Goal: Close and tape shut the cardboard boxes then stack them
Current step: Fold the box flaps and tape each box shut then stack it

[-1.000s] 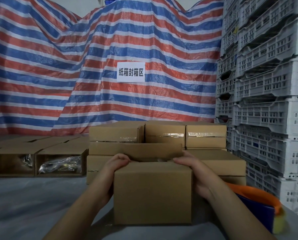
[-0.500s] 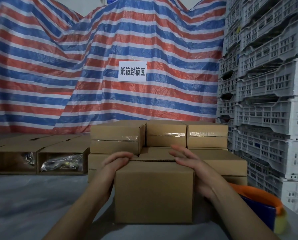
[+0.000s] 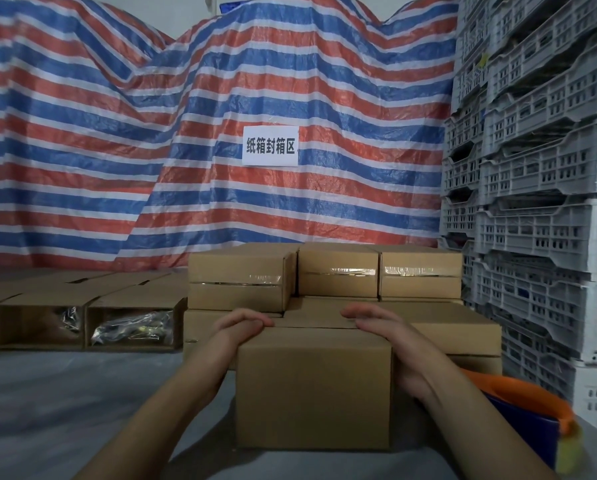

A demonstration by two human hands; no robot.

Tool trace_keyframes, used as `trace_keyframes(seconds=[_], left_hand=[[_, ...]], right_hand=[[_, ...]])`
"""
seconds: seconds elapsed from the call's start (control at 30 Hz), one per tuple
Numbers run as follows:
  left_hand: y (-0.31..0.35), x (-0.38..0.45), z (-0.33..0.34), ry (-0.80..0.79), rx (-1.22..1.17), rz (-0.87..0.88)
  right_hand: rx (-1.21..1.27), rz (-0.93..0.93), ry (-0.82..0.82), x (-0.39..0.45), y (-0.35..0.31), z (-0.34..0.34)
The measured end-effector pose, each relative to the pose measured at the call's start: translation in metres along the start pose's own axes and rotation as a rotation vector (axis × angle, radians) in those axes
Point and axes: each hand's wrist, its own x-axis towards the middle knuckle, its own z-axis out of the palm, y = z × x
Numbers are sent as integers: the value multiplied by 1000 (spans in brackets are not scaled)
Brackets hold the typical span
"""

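On the grey counter [image 3: 65, 403] before the person stands a plain brown cardboard box [image 3: 313, 389]; the left hand [image 3: 236, 329] and right hand [image 3: 376, 323] lie flat across its folded top flaps, each grip spread, seemingly holding them down for taping, the orange-and-blue tape dispenser [image 3: 529, 414] just beside

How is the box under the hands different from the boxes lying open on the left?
The box under the hands has its flaps folded down; the open boxes on the left lie on their sides showing shiny plastic bags inside. Both hands touch the near box; nobody touches the left ones. All are plain brown cardboard.
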Motion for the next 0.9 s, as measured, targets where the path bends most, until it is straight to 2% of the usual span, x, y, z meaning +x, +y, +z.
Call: trace_keyframes(seconds=[0.17, 0.27, 0.4, 0.5, 0.77, 0.83, 0.9], left_hand=[[31, 1, -8, -95, 530, 81], [46, -2, 5, -123, 922, 251], [43, -15, 33, -200, 1135, 450], [36, -20, 42, -268, 1343, 494], [29, -18, 40, -245, 1367, 556], [29, -18, 40, -249, 1358, 544], [29, -18, 40, -250, 1350, 537]], right_hand=[[-6, 11, 3, -4, -3, 2], [-11, 10, 9, -6, -5, 4], [-41, 28, 17, -8, -5, 5], [-47, 36, 20, -6, -4, 3], [-148, 121, 20, -12, -16, 5], [-314, 128, 84, -14, -21, 3], [-502, 29, 209, -15, -23, -5]])
